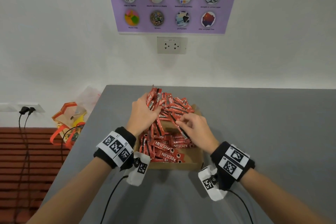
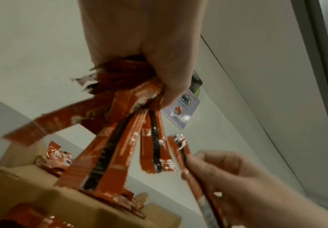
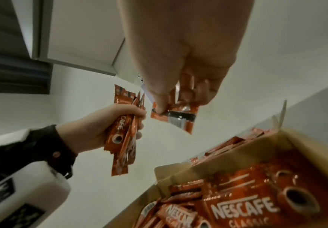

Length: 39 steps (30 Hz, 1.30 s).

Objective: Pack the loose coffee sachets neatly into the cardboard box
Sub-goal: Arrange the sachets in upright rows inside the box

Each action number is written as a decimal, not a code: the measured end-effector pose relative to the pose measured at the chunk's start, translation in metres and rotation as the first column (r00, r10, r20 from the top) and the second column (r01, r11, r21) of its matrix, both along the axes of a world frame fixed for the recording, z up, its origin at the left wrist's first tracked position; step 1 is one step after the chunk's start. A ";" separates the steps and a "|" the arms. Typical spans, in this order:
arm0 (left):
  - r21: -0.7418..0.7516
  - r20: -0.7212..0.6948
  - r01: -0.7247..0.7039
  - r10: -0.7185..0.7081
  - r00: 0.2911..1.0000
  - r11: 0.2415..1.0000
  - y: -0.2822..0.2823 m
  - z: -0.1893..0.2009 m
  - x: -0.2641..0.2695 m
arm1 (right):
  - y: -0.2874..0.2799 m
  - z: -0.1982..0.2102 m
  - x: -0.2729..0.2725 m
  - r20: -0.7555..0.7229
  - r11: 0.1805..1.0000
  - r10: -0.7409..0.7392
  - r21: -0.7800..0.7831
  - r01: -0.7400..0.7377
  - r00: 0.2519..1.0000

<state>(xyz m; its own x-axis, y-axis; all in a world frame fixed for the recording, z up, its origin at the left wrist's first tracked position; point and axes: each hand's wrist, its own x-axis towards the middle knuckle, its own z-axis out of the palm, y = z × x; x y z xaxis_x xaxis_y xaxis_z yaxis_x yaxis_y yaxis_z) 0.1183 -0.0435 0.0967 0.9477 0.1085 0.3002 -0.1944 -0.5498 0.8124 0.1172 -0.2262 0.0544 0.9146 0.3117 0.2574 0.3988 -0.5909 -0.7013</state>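
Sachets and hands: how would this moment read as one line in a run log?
left hand: grips bunch of sachets | right hand: pinches one sachet | box: open, partly filled | pile behind box: unpacked

Grey, matte, flat-topped bench set against a white wall. Directly on it: an open brown cardboard box and a heap of loose red coffee sachets beyond the box.

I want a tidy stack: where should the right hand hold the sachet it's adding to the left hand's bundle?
Pinch the single sachet at its flat upper end, from above, as the right hand does; it is long, thin and floppy, so it hangs straight.
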 end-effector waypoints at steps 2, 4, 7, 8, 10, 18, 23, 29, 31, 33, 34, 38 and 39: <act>0.063 -0.039 0.054 -0.051 0.998 0.997 -0.002 -0.005 -0.002 | -0.002 0.006 0.002 -0.052 0.992 0.005 0.126 0.002 0.999; 0.094 -0.073 0.094 -0.087 0.994 0.991 -0.005 -0.010 -0.002 | -0.005 0.010 0.003 -0.083 0.968 0.004 0.249 0.016 0.997; 0.082 -0.100 0.086 -0.078 0.992 0.993 -0.008 -0.013 -0.002 | -0.008 0.008 0.003 0.008 0.945 0.016 0.326 -0.018 1.000; 0.059 -0.111 0.086 -0.079 0.991 0.995 -0.008 -0.012 -0.002 | -0.008 0.007 0.002 0.058 0.950 0.033 0.308 -0.049 0.998; 0.009 -0.152 0.088 -0.085 0.985 0.996 -0.008 -0.011 -0.001 | -0.010 0.004 0.000 0.137 0.957 0.070 0.269 -0.105 0.988; -0.156 -0.194 0.086 -0.116 0.974 0.984 -0.010 -0.010 0.000 | -0.018 -0.002 0.002 0.132 0.973 0.103 0.194 -0.127 0.986; -0.093 -0.174 0.103 -0.118 0.978 0.990 -0.012 -0.009 0.001 | -0.019 0.010 0.002 -0.005 0.983 0.098 0.158 -0.096 0.995; 0.058 -0.134 0.162 -0.154 0.979 0.985 -0.019 -0.017 -0.009 | -0.016 0.011 0.002 -0.057 0.986 0.115 -0.115 -0.121 0.992; 0.181 -0.141 0.205 -0.181 0.973 0.962 -0.018 -0.019 -0.011 | -0.018 0.004 0.003 -0.135 0.976 0.109 -0.172 -0.132 0.985; 0.299 -0.188 0.281 -0.232 0.954 0.912 -0.014 -0.018 -0.011 | -0.020 -0.004 0.003 -0.208 0.961 0.103 -0.231 -0.151 0.973; 0.329 -0.240 0.355 -0.286 0.928 0.875 -0.013 -0.017 -0.010 | -0.020 -0.007 0.002 -0.232 0.953 0.102 -0.256 -0.162 0.967; 0.397 -0.535 0.676 -0.442 0.720 0.620 -0.017 -0.020 -0.012 | -0.019 -0.014 0.001 -0.217 0.900 0.109 -0.393 -0.189 0.970; 0.413 -0.595 0.719 -0.432 0.677 0.559 -0.020 -0.024 -0.014 | -0.018 -0.015 0.001 -0.198 0.882 0.118 -0.429 -0.194 0.973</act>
<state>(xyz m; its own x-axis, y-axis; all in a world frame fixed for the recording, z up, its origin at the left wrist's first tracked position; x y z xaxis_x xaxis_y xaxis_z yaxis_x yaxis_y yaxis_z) 0.1038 -0.0640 0.0725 0.7664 -0.5613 -0.3124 -0.4016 -0.7982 0.4491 0.1178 -0.2446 0.0394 0.8613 0.5004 -0.0882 0.4158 -0.7939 -0.4437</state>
